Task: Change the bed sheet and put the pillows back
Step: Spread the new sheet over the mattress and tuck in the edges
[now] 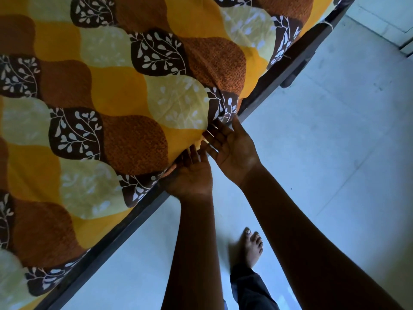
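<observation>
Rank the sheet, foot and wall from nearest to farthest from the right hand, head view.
1. sheet: upper left, touching the right hand.
2. foot: below, toward the person.
3. wall: top right corner, farthest.

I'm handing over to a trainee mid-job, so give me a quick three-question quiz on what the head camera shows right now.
1. True or false: a pillow lies on the bed sheet in this view.
2. Where do the left hand and right hand touch? A) the sheet's edge above the bed frame; B) the middle of the mattress top; C) a pillow.
3. What rests on the floor beside the frame?

Key: 1 false; 2 A; 3 a bare foot.
</observation>
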